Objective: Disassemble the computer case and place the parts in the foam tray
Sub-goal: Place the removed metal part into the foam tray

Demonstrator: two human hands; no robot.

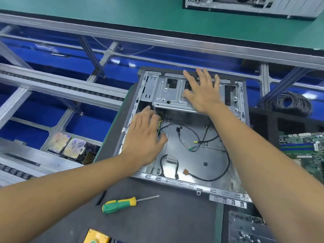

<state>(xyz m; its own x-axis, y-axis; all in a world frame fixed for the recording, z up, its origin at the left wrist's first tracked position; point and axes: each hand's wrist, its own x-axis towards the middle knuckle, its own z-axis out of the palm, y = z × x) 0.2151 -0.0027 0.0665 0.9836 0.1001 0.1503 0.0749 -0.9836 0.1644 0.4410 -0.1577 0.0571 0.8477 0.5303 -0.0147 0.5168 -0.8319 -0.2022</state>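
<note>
Nearest the viewer, a yellow box [96, 236] sits at the mat's front edge. Just beyond it a screwdriver [121, 204] with a green and yellow handle lies loose on the dark mat [157, 216], put down within reach and untouched.

Past that, the open case [189, 137] lies on its side, mostly stripped, with loose black cables [192, 135] across its floor. The left hand [145, 137] rests inside by the left wall, fingers loosely spread over yellow wires, gripping nothing plainly visible. The right hand [201, 92] lies flat and spread on the metal drive cage [175, 92] at the far end, probably steadying it or feeling for a release.

To the right, a green motherboard [303, 151] already lies on the black foam tray [266, 123]. Beyond the tray is a cable coil [291, 102], then a conveyor [61, 88], and another case [245, 6] on the far green bench.
</note>
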